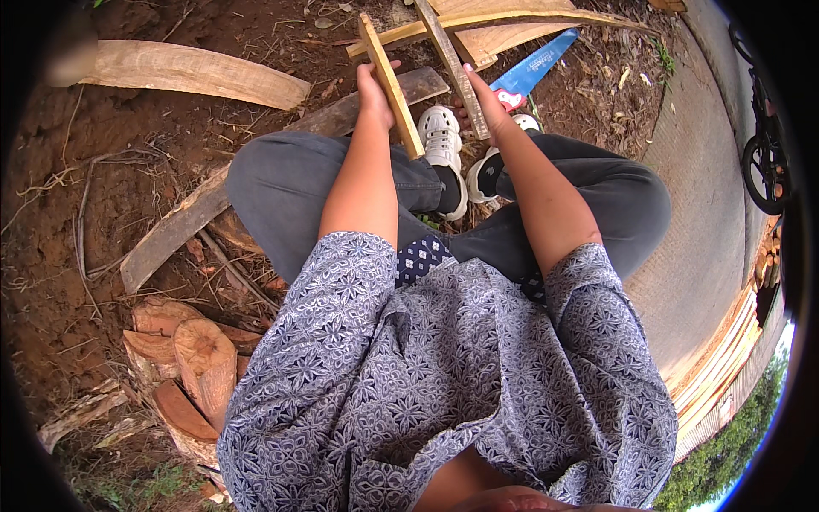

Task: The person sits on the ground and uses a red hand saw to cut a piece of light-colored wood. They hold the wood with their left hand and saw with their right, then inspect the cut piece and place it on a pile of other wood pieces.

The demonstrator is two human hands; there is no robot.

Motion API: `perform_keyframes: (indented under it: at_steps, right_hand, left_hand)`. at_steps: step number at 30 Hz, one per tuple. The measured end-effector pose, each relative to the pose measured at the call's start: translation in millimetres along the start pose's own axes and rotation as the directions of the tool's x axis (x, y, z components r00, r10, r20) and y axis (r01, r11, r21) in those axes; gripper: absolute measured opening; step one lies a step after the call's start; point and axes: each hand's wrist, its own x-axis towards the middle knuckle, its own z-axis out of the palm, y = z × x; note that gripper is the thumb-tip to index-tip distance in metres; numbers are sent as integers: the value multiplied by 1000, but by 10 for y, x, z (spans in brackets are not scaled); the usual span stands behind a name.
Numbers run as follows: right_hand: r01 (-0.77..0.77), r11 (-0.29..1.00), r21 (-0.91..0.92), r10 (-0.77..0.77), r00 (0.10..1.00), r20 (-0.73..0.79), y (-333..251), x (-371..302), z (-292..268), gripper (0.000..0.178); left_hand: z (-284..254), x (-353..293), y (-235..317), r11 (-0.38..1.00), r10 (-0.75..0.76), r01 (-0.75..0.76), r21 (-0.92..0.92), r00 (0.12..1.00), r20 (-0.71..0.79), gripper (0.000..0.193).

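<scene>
In front of my shins I hold two narrow wooden strips, one in each hand, roughly side by side. My left hand (374, 96) grips the yellowish strip (392, 90) from its left side, and some of its fingers are hidden behind the wood. Around the greyer, rough-faced strip (450, 64) closes my right hand (486, 101), with fingertips showing past its left edge. Just right of that hand lies a handsaw with a blue blade (539, 66) and a red and white handle (510, 98).
Past my hands lie a long curved board (529, 17) and a wider plank (503, 41). A grey plank (183, 226) runs under my left leg. Another board (188, 70) rests at far left. Cut log pieces (205, 358) stand near left; a bicycle (763, 162) is at right.
</scene>
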Motion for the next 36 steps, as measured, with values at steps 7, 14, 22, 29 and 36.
perform_keyframes:
  at_steps: [7, 14, 22, 29, 36]
  right_hand:
    - [16, 1000, 6, -17, 999, 35, 32, 92, -19, 61]
    - [-31, 996, 87, 23, 996, 83, 37, 62, -6, 68]
    - [-13, 989, 147, -23, 971, 239, -34, -30, 42, 80]
    - [-68, 947, 314, -6, 973, 229, -91, -38, 29, 69]
    - [-12, 976, 216, -18, 990, 138, -33, 182, -84, 60]
  left_hand:
    - [-10, -13, 46, 993, -82, 94, -68, 983, 161, 70]
    - [-13, 5, 42, 994, -70, 84, -76, 984, 164, 70]
    - [-7, -14, 49, 996, -63, 71, -53, 989, 137, 69]
    - [-4, -22, 41, 997, -63, 67, -40, 993, 98, 67]
    - [-213, 255, -77, 998, 5, -5, 68, 1000, -2, 66]
